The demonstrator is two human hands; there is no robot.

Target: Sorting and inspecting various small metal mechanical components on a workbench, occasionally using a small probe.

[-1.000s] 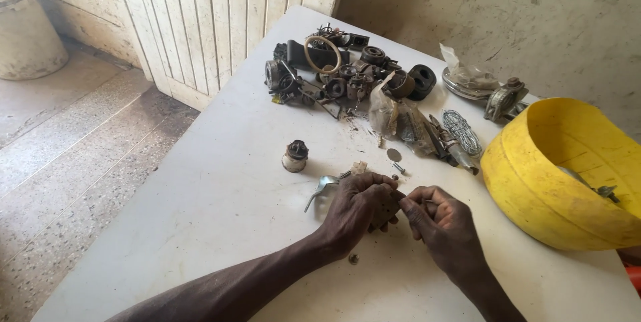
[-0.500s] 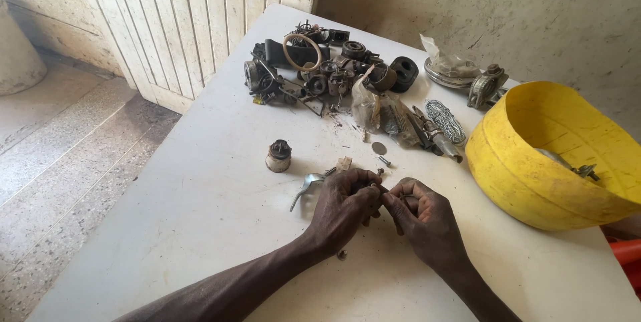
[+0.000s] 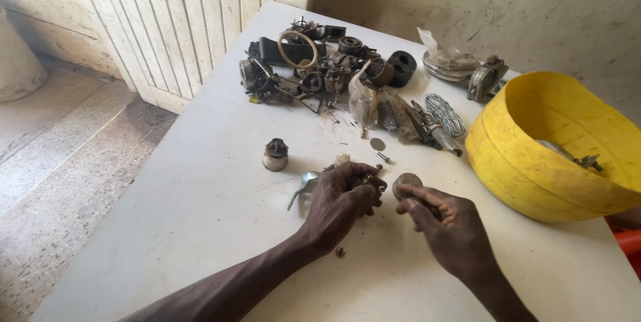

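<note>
White desk [image 3: 200, 228] against a rough plaster wall, pale slatted door behind. Nearest, left hand [image 3: 344, 198] curled tight around a small metal part [image 3: 374, 182], grip pressed together on it, resting on the desk. Just beside, right hand [image 3: 444, 225] pinching a round grey disc [image 3: 406, 183] between fingertips, held just above the desk. Under the left hand, a bent metal piece [image 3: 302, 185]. Slightly farther, a small cylindrical part [image 3: 274, 155] standing upright, plus a loose screw [image 3: 384, 157]. At right, yellow plastic tub [image 3: 527, 162]. Farthest back, heap of dark engine parts [image 3: 320, 68].
</note>
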